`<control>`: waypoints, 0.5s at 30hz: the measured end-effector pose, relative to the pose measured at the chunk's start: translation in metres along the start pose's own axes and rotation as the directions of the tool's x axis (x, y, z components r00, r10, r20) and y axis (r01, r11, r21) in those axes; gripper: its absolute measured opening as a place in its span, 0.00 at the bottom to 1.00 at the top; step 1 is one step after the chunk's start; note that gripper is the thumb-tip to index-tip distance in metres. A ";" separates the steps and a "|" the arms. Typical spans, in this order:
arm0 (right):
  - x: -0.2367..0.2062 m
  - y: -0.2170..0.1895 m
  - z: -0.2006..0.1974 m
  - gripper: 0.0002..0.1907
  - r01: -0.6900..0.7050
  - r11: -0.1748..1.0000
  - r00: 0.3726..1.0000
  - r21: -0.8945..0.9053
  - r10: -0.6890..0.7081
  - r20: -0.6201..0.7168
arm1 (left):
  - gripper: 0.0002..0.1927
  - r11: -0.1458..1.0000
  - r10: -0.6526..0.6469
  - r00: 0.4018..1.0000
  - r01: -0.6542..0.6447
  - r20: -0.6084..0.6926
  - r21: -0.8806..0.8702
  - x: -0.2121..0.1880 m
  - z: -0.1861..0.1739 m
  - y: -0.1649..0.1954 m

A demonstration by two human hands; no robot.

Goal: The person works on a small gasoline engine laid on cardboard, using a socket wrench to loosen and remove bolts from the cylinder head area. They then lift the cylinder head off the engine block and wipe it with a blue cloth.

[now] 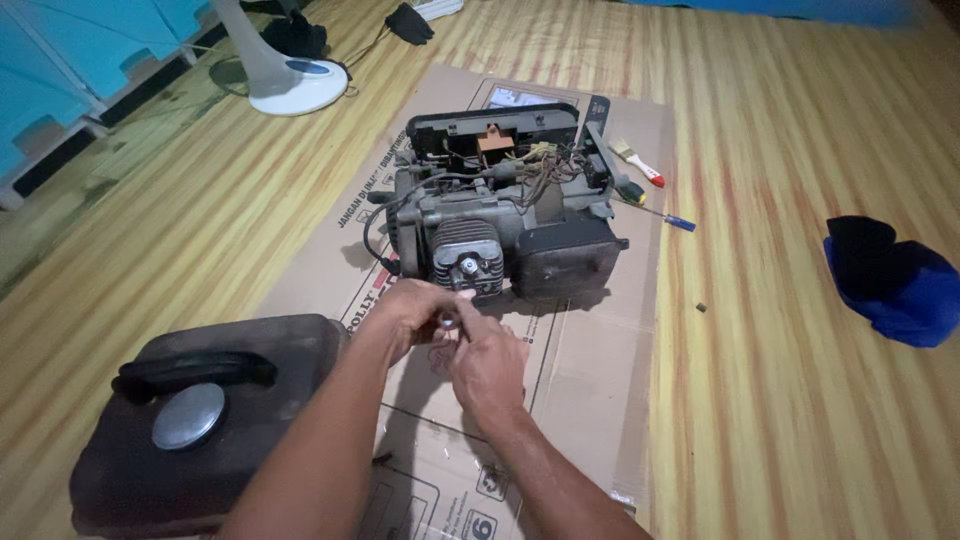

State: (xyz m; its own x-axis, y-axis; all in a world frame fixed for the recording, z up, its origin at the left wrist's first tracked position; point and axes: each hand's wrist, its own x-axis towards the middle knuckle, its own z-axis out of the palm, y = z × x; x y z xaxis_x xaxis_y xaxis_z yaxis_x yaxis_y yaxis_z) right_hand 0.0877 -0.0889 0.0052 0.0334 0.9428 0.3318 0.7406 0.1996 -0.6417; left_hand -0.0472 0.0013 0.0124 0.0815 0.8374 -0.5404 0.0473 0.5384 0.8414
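Observation:
A small dismantled engine (500, 215) with a finned cylinder head and loose wires sits on a flattened cardboard sheet (590, 370). Both my hands meet just in front of its cylinder. My left hand (410, 315) and my right hand (487, 362) together pinch a small shiny metal part (449, 322), which looks like a spark plug. The fingers hide most of that part.
A dark fuel tank (190, 420) with a round metal cap lies at lower left. Right of the engine lie a brush (637, 162) and two screwdrivers (660, 215). A blue and black cloth (895, 280) sits at right; a white fan base (295, 85) stands at upper left.

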 end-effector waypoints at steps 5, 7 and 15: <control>0.000 -0.004 -0.014 0.24 0.168 0.984 0.984 -0.065 -0.163 0.069 | 0.17 0.994 -0.041 0.998 0.036 -0.038 -0.105 -0.016 0.003 0.005; 0.003 -0.006 -0.020 0.20 0.236 0.965 0.972 -0.118 -0.231 0.051 | 0.16 0.992 -0.041 0.999 0.043 0.025 -0.117 -0.014 0.003 0.005; -0.004 -0.017 -0.040 0.22 0.338 0.933 0.921 -0.126 -0.356 -0.160 | 0.13 0.956 0.021 0.998 -0.004 -0.056 0.293 0.026 -0.002 0.002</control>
State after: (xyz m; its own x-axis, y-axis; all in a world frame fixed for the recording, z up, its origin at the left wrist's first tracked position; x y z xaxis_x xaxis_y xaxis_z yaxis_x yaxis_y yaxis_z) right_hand 0.1013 -0.1069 0.0424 -0.1250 0.7542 0.6446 0.7862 0.4716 -0.3993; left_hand -0.0466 0.0240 -0.0001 0.0271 0.8527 -0.5217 0.3371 0.4835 0.8078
